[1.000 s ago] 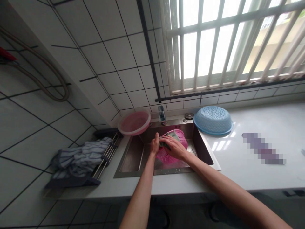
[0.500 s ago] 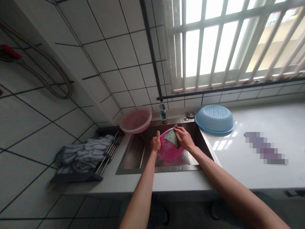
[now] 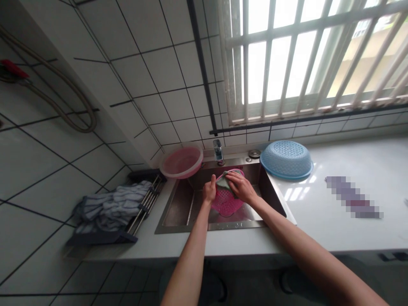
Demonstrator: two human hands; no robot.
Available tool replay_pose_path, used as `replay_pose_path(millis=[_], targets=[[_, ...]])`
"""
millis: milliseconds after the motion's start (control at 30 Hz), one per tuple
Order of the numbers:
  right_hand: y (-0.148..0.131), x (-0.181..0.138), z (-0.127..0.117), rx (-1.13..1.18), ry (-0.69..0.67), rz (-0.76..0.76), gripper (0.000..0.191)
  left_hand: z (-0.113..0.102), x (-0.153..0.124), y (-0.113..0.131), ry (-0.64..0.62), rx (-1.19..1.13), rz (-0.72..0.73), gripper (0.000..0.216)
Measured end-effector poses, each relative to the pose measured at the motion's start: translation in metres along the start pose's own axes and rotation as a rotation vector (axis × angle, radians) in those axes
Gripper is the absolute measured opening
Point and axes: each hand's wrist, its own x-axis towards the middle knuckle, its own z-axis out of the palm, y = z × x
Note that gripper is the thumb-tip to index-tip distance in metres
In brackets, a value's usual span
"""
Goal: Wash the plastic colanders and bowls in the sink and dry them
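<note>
A pink perforated basket [image 3: 227,205] is held tilted over the steel sink [image 3: 178,208]. My left hand [image 3: 209,190] grips its left rim, thumb pointing up. My right hand [image 3: 241,186] presses a green cloth [image 3: 224,182] against the upper part of the basket. The fingers lie over the cloth and hide part of it, along with the basket's right side. Behind the basket the faucet [image 3: 218,151] stands at the sink's back edge.
A pink basin [image 3: 182,162] rests at the sink's back left corner. An upside-down blue basket [image 3: 287,160] sits on the counter [image 3: 321,229] at right, near a blurred-out item [image 3: 352,197]. On the left, striped cloth [image 3: 114,206] lies by a metal rack [image 3: 146,206].
My right hand has moved a little left and down with the green cloth, which now lies flatter across the basket's upper part. The left hand keeps its hold on the rim.
</note>
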Motion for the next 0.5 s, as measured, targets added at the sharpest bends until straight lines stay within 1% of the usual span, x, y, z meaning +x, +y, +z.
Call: replay_pose_path(millis=[67, 133, 167, 267, 400, 433, 500], targets=[[0.015, -0.002, -0.002, -0.016, 0.060, 0.177, 0.039, 0.001, 0.000, -0.002, 0.015, -0.018, 0.023, 0.080], [0.030, -0.005, -0.003, -0.027, 0.080, 0.310, 0.041, 0.003, -0.002, -0.005, -0.030, -0.055, 0.078, 0.077], [0.036, -0.006, -0.002, -0.039, 0.077, 0.349, 0.042, 0.004, -0.002, -0.006, -0.061, -0.073, 0.109, 0.075], [0.047, -0.008, -0.001, -0.116, 0.077, 0.407, 0.045, 0.008, -0.003, -0.008, -0.109, -0.120, 0.198, 0.067], [0.050, -0.009, 0.001, -0.163, 0.058, 0.441, 0.047, 0.006, -0.002, -0.006, -0.152, -0.121, 0.275, 0.054], [0.049, -0.009, 0.001, -0.164, 0.054, 0.430, 0.047, 0.004, -0.002, -0.004, -0.154, -0.096, 0.290, 0.050], [0.044, -0.010, 0.004, -0.161, 0.050, 0.386, 0.045, -0.002, -0.003, 0.002, -0.100, -0.003, 0.312, 0.045]])
